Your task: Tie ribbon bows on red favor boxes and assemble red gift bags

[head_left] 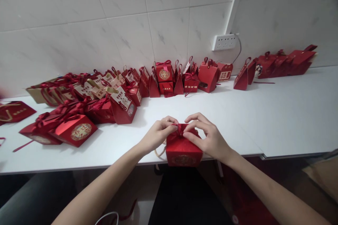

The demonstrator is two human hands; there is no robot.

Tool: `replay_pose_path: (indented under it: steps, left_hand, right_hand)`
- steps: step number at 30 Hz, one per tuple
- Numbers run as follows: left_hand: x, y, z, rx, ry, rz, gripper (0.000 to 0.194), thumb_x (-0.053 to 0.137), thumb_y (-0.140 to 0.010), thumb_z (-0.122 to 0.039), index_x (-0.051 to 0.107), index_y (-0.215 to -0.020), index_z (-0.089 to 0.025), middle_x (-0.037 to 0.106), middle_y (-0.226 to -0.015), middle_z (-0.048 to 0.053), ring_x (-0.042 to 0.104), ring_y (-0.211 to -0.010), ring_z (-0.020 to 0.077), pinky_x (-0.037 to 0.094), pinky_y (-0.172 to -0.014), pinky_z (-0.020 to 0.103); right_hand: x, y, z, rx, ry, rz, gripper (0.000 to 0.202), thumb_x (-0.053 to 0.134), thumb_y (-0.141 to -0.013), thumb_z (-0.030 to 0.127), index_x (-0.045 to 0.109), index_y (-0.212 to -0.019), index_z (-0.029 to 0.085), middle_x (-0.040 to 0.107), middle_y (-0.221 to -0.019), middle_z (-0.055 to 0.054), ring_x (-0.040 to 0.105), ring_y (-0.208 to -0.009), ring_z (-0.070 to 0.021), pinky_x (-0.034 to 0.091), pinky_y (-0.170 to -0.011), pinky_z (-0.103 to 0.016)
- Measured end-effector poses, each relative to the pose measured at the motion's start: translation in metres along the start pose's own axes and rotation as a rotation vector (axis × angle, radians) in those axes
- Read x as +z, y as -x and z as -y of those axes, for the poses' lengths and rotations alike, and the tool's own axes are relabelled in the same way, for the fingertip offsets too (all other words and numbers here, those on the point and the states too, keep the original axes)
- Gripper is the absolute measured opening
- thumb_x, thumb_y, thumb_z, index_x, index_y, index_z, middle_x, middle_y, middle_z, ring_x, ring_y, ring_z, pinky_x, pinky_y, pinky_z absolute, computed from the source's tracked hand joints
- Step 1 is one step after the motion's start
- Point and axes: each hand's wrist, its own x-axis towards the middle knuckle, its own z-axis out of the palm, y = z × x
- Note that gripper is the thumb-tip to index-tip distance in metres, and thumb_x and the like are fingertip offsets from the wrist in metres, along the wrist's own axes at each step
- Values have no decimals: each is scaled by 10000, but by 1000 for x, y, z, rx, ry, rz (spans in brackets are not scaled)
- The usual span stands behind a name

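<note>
While our left hand [157, 133] pinches the red ribbon [180, 130] and our right hand [214, 140] curls beside it – grip unclear – we judge the gift box [184, 148] at the white tabletop [232, 119] edge closed, its bow unfinished.

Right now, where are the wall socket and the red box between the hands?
Wall socket [225, 42]: head view, on its white faceplate.
Red box [184, 154]: head view, on its near side.

bare white table [277, 112] lies open rightward; crowded red boxes [121, 105] seemingly block the left.
</note>
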Motion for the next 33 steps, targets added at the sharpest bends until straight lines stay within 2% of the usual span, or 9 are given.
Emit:
replay_pose_path:
  steps: [5, 11, 14, 17, 20, 23, 25, 30, 33]
  left_hand:
    - [1, -2, 2, 0, -15, -11, 278, 527, -783, -309, 598, -565, -151, 528, -862, 32, 490, -827, 158, 355, -808, 283]
    - [2, 0, 4, 76, -144, -45, 279, 479, -840, -300, 615, -644, -155, 553, -864, 41, 520, -843, 169, 380, -820, 304]
    - [4, 6, 5, 207, -398, -125, 246, 458, -864, -258, 625, -703, -174, 581, -851, 41, 527, -852, 178, 386, -825, 330]
    - [8, 12, 7, 325, -649, -260, 204, 460, -865, -211, 630, -756, -183, 584, -849, 45, 520, -845, 185, 394, -802, 346]
    - [11, 21, 9, 383, -727, -380, 167, 461, -867, -182, 627, -861, -187, 554, -866, 41, 523, -764, 147, 428, -706, 289]
    - [17, 31, 8, 327, -653, -425, 121, 466, -856, -153, 580, -876, -189, 518, -804, 2, 482, -611, 89, 417, -590, 226]
    - [21, 37, 7, 253, -571, -431, 91, 473, -845, -142, 550, -844, -190, 507, -743, -19, 478, -594, 86, 416, -585, 218]
    - [32, 44, 16, 191, -289, -440, 70, 492, -834, -156, 536, -796, -194, 535, -813, 4, 535, -779, 119, 470, -708, 234]
    - [34, 44, 25, 160, -108, -452, 54, 526, -824, -188, 553, -778, -197, 533, -877, 21, 535, -857, 137, 485, -739, 239]
  right_hand:
    - [-4, 1, 5, -150, 288, -5, 20, 670, -795, 227, 679, -813, 223, 635, -958, -57, 606, -942, -220, 375, -907, -443]
    - [1, -2, 3, -268, 373, -50, 117, 611, -848, 184, 661, -745, 202, 661, -804, -9, 630, -773, -148, 299, -971, -427]
    - [-2, -2, 3, -289, 393, -17, 139, 576, -874, 181, 654, -760, 198, 666, -806, -5, 634, -788, -142, 280, -980, -422]
    - [-7, -3, 3, -326, 424, 39, 133, 556, -889, 176, 655, -801, 186, 676, -843, -15, 638, -810, -141, 262, -991, -433]
    - [-12, -5, 5, -392, 478, 51, 127, 542, -898, 169, 650, -833, 181, 688, -851, -18, 638, -795, -138, 258, -992, -447]
    - [-16, -6, 8, -445, 490, 66, 131, 521, -908, 161, 633, -842, 175, 690, -815, -15, 639, -752, -125, 284, -989, -456]
    - [-19, -5, 11, -456, 473, 97, 140, 495, -918, 153, 619, -856, 174, 691, -808, -17, 644, -738, -118, 311, -1000, -468]
    - [-25, 2, 12, -471, 432, 210, 138, 461, -919, 120, 594, -929, 155, 688, -892, -59, 659, -889, -142, 351, -1066, -515]
    - [-30, 6, 9, -449, 434, 277, 172, 431, -915, 104, 591, -949, 157, 661, -1026, -107, 643, -984, -165, 424, -1042, -478]
